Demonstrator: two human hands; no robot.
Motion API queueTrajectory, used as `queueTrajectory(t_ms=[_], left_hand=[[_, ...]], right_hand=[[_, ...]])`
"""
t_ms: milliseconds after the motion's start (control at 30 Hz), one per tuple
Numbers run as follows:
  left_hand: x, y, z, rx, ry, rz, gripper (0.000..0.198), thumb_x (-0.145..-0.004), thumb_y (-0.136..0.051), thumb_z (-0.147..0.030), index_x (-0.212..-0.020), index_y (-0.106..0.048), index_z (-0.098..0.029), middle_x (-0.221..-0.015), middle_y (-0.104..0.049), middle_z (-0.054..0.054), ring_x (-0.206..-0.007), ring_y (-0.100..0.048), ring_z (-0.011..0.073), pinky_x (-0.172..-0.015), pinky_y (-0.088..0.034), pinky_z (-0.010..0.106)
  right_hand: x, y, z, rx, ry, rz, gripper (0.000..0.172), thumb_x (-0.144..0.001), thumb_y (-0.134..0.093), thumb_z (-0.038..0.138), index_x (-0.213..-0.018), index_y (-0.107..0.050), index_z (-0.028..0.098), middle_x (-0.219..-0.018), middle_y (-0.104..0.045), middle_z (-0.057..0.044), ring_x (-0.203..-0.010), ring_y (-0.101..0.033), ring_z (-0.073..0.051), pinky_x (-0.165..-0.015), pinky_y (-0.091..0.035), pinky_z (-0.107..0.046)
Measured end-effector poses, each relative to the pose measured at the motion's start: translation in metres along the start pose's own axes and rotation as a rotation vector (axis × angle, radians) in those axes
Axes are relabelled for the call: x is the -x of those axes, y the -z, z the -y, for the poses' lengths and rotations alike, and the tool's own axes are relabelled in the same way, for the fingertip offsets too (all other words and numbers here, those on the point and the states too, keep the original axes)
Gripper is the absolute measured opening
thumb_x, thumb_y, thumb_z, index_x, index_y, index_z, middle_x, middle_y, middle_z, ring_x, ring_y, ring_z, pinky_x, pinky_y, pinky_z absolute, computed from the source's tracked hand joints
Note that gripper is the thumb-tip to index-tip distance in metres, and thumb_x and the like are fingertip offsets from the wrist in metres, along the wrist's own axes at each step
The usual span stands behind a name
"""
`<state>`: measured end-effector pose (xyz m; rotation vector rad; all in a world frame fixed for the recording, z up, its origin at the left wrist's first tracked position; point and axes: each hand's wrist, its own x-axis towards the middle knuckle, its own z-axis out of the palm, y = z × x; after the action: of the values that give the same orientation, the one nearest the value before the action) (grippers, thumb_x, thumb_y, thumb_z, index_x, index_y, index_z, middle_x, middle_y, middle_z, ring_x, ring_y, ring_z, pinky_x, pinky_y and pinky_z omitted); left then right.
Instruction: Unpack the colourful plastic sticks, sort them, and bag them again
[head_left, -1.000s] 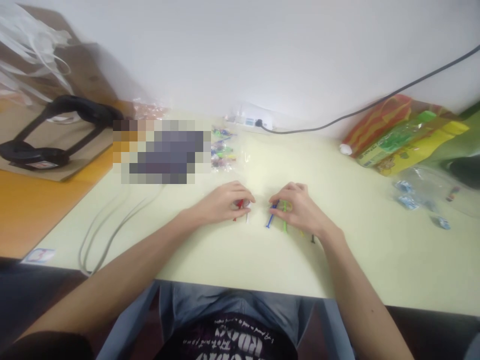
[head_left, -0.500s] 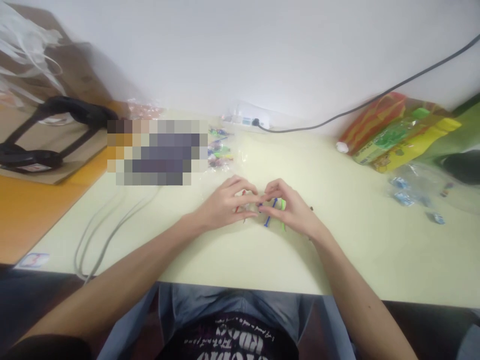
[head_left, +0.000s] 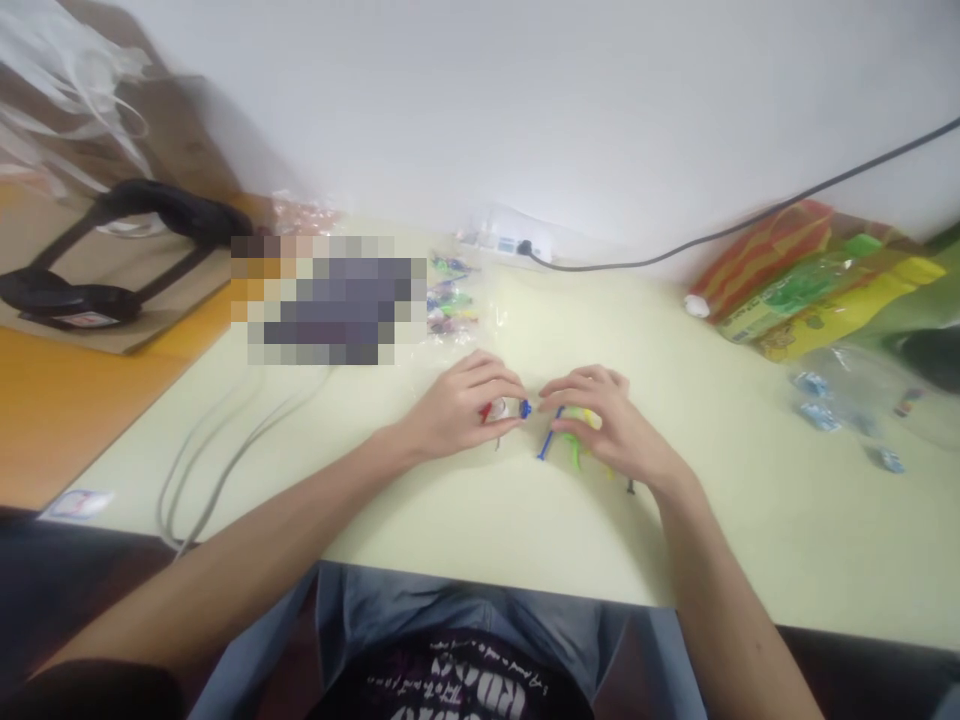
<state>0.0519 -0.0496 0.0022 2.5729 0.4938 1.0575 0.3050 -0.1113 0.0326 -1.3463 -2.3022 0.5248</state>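
My left hand (head_left: 471,408) pinches a small blue plastic piece (head_left: 526,409) between thumb and fingertips. Under its curled fingers shows a red piece (head_left: 487,411), partly hidden. My right hand (head_left: 604,420) is a short way to the right, thumb and fingers apart, with nothing visible between them. By its thumb a blue stick-like piece (head_left: 550,438) lies slanted on the table. Bright green (head_left: 574,452) and yellow plastic parts lie beneath the right palm, mostly covered. A small dark piece (head_left: 631,487) sits near the right wrist.
Clear bags of colourful small parts (head_left: 452,296) lie behind my hands, beside a pixelated dark object (head_left: 341,305). A power strip (head_left: 510,238) with a black cable is against the wall. Snack bags (head_left: 817,290) and small blue-white packets (head_left: 819,416) are right; grey cables (head_left: 214,490) run left.
My right hand has drawn away to the right from my left hand, so the fingertips are now apart. The blue piece in my left fingertips has come into clearer view.
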Motion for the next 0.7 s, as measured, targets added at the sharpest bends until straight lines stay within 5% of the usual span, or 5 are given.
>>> queueTrajectory(t_ms=[133, 333, 700], left_hand=[[0.001, 0.001, 0.003, 0.019, 0.040, -0.025, 0.019, -0.093, -0.069, -0.030, -0.109, -0.070, -0.021, -0.105, -0.071, 0.009, -0.104, -0.060, 0.0232, -0.094, -0.053, 0.042], [0.002, 0.002, 0.003, 0.025, 0.048, -0.017, 0.019, -0.094, -0.068, -0.029, -0.111, -0.068, -0.020, -0.105, -0.071, 0.009, -0.105, -0.059, 0.0232, -0.095, -0.052, 0.042], [0.001, 0.003, 0.002, 0.053, 0.051, -0.001, 0.018, -0.096, -0.065, -0.026, -0.114, -0.067, -0.021, -0.104, -0.072, 0.008, -0.103, -0.060, 0.0229, -0.092, -0.053, 0.040]], right_hand=[[0.005, 0.001, -0.003, 0.110, 0.069, 0.131, 0.022, -0.095, -0.063, 0.019, -0.100, -0.077, 0.035, -0.136, -0.063, -0.004, -0.122, -0.051, -0.032, -0.105, -0.031, -0.060], [0.002, -0.012, 0.000, 0.178, 0.082, 0.192, 0.018, -0.090, -0.070, 0.017, -0.086, -0.078, 0.032, -0.129, -0.065, -0.004, -0.122, -0.051, -0.032, -0.105, -0.029, -0.062], [-0.005, -0.026, 0.008, 0.093, 0.112, 0.022, 0.020, -0.097, -0.059, 0.014, -0.092, -0.074, 0.028, -0.105, -0.068, -0.006, -0.102, -0.057, -0.025, -0.094, -0.040, -0.047]])
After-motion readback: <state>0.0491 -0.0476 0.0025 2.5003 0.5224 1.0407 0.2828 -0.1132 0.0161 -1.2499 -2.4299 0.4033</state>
